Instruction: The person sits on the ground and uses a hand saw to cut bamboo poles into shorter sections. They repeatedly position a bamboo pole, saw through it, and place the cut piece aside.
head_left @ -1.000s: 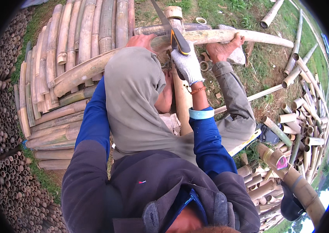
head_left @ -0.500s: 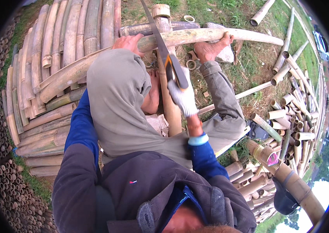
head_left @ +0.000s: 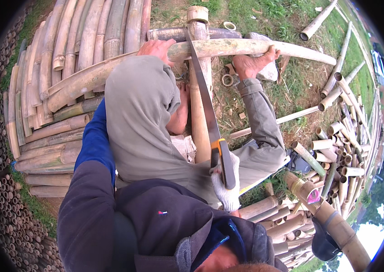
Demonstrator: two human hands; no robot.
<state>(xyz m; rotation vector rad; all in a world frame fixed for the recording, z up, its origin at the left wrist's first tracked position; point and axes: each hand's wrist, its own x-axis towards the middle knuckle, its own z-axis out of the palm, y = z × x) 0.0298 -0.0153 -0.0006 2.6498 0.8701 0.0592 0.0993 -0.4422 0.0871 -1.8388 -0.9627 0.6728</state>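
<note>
- The bamboo pole (head_left: pixel 228 46) lies across the upper centre of the frame, its long axis running from lower left to upper right, resting on an upright bamboo post (head_left: pixel 199 86).
- The saw (head_left: pixel 208 113) crosses the pole nearly at right angles. Its blade runs from the pole at upper centre down to the orange-and-black handle at centre frame.
- My right hand (head_left: pixel 226 181), in a white glove, is closed tight around the saw handle. The pole lies well above this grip in the frame, up along the blade.
- My left hand is not visible; my blue left sleeve (head_left: pixel 93 145) disappears behind the other person's back, so I cannot tell its state. The right hand is the one working the pole.
- A second person in a grey hooded top (head_left: pixel 140 118) crouches between me and the pole, with one bare hand (head_left: pixel 155 46) on it left of the blade and another (head_left: pixel 255 63) right of it.
- Stacked bamboo (head_left: pixel 65 59) fills the upper left; cut sections (head_left: pixel 337 154) lie at the right.
</note>
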